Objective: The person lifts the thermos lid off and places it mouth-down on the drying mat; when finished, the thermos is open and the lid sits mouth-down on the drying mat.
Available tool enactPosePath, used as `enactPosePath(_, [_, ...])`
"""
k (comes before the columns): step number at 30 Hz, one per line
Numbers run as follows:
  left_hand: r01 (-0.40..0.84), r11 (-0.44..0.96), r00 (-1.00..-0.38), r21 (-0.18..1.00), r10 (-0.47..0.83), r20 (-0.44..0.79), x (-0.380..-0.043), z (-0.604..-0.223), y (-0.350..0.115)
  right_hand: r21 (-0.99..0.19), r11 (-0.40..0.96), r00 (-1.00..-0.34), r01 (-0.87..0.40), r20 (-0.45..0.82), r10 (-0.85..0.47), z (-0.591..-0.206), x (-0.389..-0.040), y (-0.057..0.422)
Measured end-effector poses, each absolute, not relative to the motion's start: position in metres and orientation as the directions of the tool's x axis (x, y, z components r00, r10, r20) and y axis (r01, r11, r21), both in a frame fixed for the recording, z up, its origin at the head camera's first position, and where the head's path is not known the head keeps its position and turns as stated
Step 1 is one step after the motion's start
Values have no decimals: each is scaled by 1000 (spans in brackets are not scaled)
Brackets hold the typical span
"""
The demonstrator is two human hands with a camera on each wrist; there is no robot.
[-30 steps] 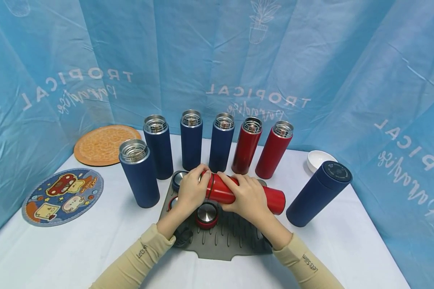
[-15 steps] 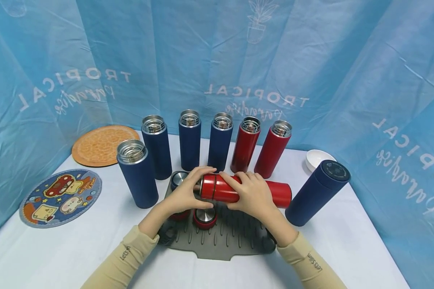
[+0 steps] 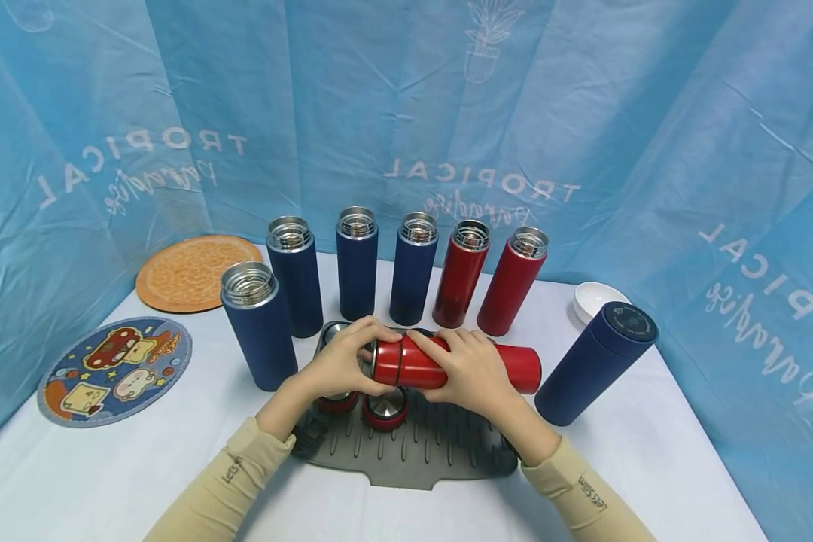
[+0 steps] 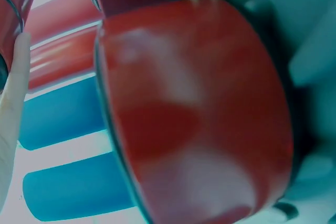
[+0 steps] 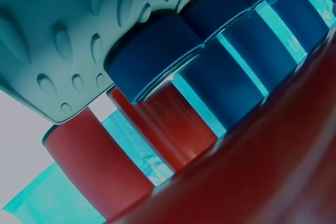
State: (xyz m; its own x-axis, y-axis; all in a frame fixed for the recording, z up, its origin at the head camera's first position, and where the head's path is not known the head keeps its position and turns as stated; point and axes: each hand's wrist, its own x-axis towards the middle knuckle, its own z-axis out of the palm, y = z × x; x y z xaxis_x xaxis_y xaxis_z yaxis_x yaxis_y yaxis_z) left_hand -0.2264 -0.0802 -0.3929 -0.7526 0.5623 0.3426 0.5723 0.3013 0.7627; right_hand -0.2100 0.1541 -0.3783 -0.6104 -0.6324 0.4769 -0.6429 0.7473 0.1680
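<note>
A red thermos (image 3: 416,367) lies sideways in the air above the grey ridged mat (image 3: 406,463), its lid end towards the left. My right hand (image 3: 476,369) grips its body from above. At the lid (image 3: 388,364), my left hand (image 3: 342,366) holds on with the index finger over the top and the thumb below. A fingertip (image 4: 21,51) lies along this thermos at the upper left of the left wrist view, where a large red lid (image 4: 194,114) blurs close by. The thermos (image 5: 294,192) fills the lower right of the right wrist view.
Open blue bottles (image 3: 357,263) and red bottles (image 3: 513,282) stand in an arc behind the mat. A capped blue thermos (image 3: 592,365) and a white bowl (image 3: 592,299) are at right. Loose upturned lids (image 3: 386,410) sit on the mat. Two round placemats (image 3: 118,369) lie left.
My left hand lets go of the lid and swings back leftward with fingers spread, then closes round the lid again. The thermos shifts slightly in my right hand's hold.
</note>
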Motion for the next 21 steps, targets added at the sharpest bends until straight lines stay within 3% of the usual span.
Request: enactPosePath(21, [515, 319, -784, 795, 551, 287, -230, -399, -77, 176, 746, -605, -642, 482, -634, -386, -212, 155])
